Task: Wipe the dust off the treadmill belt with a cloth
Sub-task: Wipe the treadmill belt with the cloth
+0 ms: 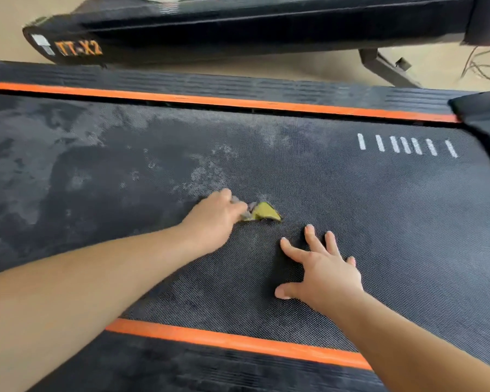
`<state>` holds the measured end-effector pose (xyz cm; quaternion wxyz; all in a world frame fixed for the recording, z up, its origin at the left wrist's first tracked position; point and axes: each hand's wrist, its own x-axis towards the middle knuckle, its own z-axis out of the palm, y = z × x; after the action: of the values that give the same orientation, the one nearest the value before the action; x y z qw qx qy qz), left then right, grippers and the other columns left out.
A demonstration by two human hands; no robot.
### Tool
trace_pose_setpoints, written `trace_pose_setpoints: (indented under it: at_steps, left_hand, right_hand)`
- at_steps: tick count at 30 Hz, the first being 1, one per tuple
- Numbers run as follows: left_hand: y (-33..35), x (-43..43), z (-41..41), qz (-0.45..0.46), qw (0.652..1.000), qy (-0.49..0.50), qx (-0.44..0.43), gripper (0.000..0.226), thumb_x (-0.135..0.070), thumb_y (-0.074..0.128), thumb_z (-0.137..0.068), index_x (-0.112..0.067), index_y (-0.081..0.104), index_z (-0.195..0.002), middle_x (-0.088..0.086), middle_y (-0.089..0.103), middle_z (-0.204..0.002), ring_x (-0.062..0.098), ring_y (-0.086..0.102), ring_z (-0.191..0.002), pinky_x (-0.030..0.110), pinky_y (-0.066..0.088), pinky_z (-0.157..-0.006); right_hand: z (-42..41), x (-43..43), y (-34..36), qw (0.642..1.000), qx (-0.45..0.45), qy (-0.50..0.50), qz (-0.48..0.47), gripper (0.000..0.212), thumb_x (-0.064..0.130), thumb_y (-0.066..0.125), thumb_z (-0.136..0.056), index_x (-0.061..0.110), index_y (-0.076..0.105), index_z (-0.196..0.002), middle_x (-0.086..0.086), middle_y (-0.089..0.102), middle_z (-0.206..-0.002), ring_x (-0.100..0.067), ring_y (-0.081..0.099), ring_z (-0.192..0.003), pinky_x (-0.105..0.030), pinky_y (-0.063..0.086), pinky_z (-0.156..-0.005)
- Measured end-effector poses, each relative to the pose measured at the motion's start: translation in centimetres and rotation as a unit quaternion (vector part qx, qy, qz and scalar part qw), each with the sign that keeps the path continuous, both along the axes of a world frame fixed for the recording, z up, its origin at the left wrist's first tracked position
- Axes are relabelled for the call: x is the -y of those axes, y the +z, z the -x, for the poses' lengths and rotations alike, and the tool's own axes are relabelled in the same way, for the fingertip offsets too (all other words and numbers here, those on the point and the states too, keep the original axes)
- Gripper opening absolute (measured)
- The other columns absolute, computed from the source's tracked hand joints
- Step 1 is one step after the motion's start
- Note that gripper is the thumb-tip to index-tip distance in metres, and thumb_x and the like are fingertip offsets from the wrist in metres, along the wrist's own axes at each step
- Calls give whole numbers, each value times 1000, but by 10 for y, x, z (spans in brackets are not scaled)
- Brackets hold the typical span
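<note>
A cloth is gripped by the left hand on the belt; the right hand is laid flat, fingers spread wide. Open belt is bounded by orange strips.

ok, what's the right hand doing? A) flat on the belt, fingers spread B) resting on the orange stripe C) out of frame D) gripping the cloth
A: the right hand lies flat on the treadmill belt with fingers spread, while the left hand holds the yellow cloth.

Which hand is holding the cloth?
The left hand grips the yellow cloth; the right hand just presses flat on the treadmill belt, fingers spread.
</note>
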<state>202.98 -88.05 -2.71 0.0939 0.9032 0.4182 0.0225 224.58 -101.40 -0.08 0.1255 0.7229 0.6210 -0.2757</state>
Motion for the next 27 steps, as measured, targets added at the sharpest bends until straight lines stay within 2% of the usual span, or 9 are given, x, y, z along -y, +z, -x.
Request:
trace_pose_setpoints:
  at_steps: [2,7,9,12,14,16,20,25,27]
  left_hand:
    - [0,8,-7,7,999,30,-23,12,-10,51,-93,-17,50,-102,6,42,-96,26,46,-80,40,47,-65]
    - [-5,63,-33,77,981,-176,-13,11,-23,48,-98,-23,38,-102,5,43,-100,28,49,-84,45,48,-63]
    - [-1,40,-19,43,990,-131,-6,10,-23,47,-97,-24,40,-105,1,40,-97,26,47,-82,46,51,-64]
    - [9,-10,19,-8,998,66,-23,9,-21,50,-97,-22,48,-106,-1,38,-92,27,50,-84,48,53,-70]
    - [13,-27,33,-22,985,169,-40,11,-20,52,-96,-17,52,-107,2,40,-92,31,56,-91,46,52,-73]
    - [14,-16,23,-13,989,141,-45,11,-19,53,-93,-16,53,-104,5,46,-96,31,57,-92,42,48,-70]
    - [3,27,-3,64,995,-79,0,9,-33,47,-98,-24,47,-101,-1,46,-99,25,54,-89,44,52,-70]
    - [1,-24,12,-28,995,99,13,14,-28,48,-100,-17,52,-108,-2,39,-89,27,53,-87,41,46,-62]
    - [4,-22,-3,5,992,125,30,25,-28,47,-101,-20,48,-125,1,45,-93,30,56,-91,39,42,-65]
  right_hand:
    - [0,0,0,1000,-2,-2,-8,104,78,70,-74,62,5,-154,10,-18,-170,-32,-18,-157,-70,16,-119]
    - [0,1,6,1000,-9,-9,-11,102,81,71,-70,59,17,-155,12,-14,-171,-29,-15,-158,-67,18,-121]
    - [-3,0,13,999,-28,-19,-2,105,82,72,-68,58,19,-155,14,-10,-171,-25,-11,-159,-64,20,-122]
    - [-10,-15,30,999,-17,-41,-20,112,82,74,-65,53,18,-157,8,2,-172,-24,-1,-159,-62,26,-121]
    - [-13,-35,35,999,16,-25,-44,121,86,74,-59,55,11,-158,5,-3,-172,-30,-9,-159,-69,20,-120]
    - [-13,-57,33,999,-5,-24,-38,130,84,80,-52,61,5,-155,7,-14,-172,-30,-18,-157,-74,16,-119]
    - [-4,-77,17,999,-14,-40,6,129,73,89,-49,66,13,-152,12,-15,-171,-31,-15,-158,-77,20,-115]
    - [-6,-76,9,999,-5,-43,-5,127,74,88,-49,67,14,-151,16,-13,-171,-29,-13,-159,-74,23,-116]
    - [-6,-76,9,999,-10,-46,-10,127,74,88,-48,67,14,-151,17,-13,-171,-28,-13,-159,-74,22,-117]
